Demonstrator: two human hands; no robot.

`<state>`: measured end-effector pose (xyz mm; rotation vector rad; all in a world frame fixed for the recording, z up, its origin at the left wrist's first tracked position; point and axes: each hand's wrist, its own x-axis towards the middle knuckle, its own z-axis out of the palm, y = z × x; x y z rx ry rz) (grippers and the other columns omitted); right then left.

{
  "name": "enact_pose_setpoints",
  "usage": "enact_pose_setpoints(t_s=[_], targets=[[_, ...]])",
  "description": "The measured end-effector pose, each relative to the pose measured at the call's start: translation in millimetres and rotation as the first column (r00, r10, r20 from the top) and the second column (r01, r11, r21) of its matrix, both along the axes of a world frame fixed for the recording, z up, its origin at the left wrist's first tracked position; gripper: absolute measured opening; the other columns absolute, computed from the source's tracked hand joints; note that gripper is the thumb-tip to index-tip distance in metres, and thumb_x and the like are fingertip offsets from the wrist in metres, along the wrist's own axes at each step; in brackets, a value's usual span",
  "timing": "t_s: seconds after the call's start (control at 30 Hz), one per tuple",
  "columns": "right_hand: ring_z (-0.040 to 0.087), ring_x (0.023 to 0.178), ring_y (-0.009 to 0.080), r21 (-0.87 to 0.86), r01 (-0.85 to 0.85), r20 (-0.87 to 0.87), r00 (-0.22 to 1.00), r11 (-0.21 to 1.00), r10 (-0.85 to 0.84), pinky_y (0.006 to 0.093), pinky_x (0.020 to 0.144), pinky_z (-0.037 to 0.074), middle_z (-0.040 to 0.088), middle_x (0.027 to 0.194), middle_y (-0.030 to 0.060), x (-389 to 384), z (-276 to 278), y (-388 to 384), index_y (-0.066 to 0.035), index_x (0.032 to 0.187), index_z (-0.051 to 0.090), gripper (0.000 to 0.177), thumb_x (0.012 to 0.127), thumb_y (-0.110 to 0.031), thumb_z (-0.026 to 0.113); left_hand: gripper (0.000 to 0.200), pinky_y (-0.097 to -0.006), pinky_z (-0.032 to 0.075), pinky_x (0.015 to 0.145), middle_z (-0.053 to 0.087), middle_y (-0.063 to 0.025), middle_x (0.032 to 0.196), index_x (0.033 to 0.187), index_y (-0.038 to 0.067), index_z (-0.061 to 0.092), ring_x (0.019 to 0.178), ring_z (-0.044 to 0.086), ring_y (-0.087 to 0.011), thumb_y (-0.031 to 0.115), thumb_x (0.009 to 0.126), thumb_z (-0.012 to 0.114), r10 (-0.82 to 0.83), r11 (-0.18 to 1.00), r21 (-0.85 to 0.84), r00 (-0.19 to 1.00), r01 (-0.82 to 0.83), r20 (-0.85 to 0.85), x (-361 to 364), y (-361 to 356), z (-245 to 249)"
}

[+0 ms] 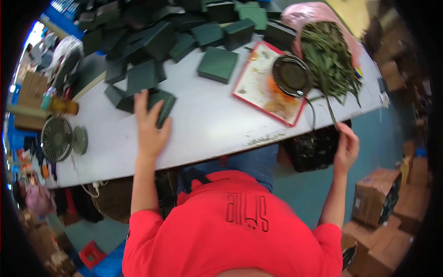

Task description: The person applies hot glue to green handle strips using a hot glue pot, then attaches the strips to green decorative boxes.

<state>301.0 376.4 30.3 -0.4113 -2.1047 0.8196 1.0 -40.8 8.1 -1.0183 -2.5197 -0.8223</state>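
Note:
My left hand (151, 122) reaches onto the table with its fingers spread. Its fingertips touch the near side of a small cluster of dark green boxes, between one box (142, 77) and another tilted box (164, 104). At the right table edge, my right hand (347, 145) pinches the lower end of a long green ribbon-like strip (332, 111). That strip runs up to a bundle of similar green strips (328, 57) in a pink plastic bag (302, 17). A single flat green box (218, 64) lies apart near the middle.
A round dark pot (291, 75) with an orange part below stands on a stained, red-rimmed white board (247, 81). Many dark green boxes (157, 39) pile up at the back. A small fan (57, 138) stands left; a black bin (311, 150) sits below the edge. Cardboard boxes (376, 196) stand right.

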Motion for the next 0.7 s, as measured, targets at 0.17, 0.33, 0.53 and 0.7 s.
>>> enact_pose_setpoints(t_s=[0.17, 0.33, 0.53, 0.7], targets=[[0.060, 0.084, 0.0189, -0.188, -0.119, -0.096, 0.990, 0.975, 0.102, 0.0458, 0.103, 0.044, 0.061, 0.085, 0.0071, -6, 44, -73, -0.001, 0.105, 0.056, 0.010, 0.099, 0.004, 0.049, 0.044, -0.0533, 0.020, 0.117, 0.041, -0.0191, 0.151, 0.121, 0.006, 0.064, 0.146, 0.026, -0.0428, 0.012, 0.078, 0.071, -0.105, 0.989, -0.100, 0.993, 0.110, 0.062, 31, 6, 2], [0.063, 0.083, 0.0187, -0.617, -0.223, -0.054, 0.969, 0.755, 0.242, 0.0411, 0.099, 0.046, 0.064, 0.084, 0.0092, -24, 49, -125, 0.003, 0.117, 0.054, 0.022, 0.096, 0.004, 0.053, 0.065, -0.0534, 0.021, 0.116, 0.038, -0.0185, 0.152, 0.128, 0.010, 0.060, 0.144, 0.027, -0.0417, 0.022, 0.067, 0.081, -0.195, 0.969, -0.129, 0.974, 0.210, 0.117, 33, 19, 23], [0.064, 0.082, 0.0188, -0.819, -0.198, -0.094, 0.972, 0.538, 0.214, 0.0365, 0.085, 0.053, 0.064, 0.085, 0.0094, -43, 11, -131, 0.001, 0.109, 0.055, 0.010, 0.099, -0.003, 0.055, 0.102, -0.0451, 0.026, 0.116, 0.031, -0.0188, 0.152, 0.144, 0.010, 0.041, 0.142, 0.031, -0.0384, 0.017, 0.054, 0.088, -0.143, 0.989, 0.044, 0.809, 0.144, 0.570, 15, -1, 13], [0.061, 0.078, 0.0162, -0.914, -0.220, -0.173, 0.971, 0.341, 0.163, 0.0370, 0.083, 0.055, 0.060, 0.087, 0.0075, -61, 14, -135, -0.001, 0.106, 0.053, 0.007, 0.102, -0.007, 0.051, 0.097, -0.0458, 0.027, 0.117, 0.035, -0.0180, 0.151, 0.144, 0.005, 0.041, 0.143, 0.032, -0.0388, 0.011, 0.058, 0.087, -0.498, 0.840, 0.467, 0.736, 0.277, 0.459, 12, -7, 13]])
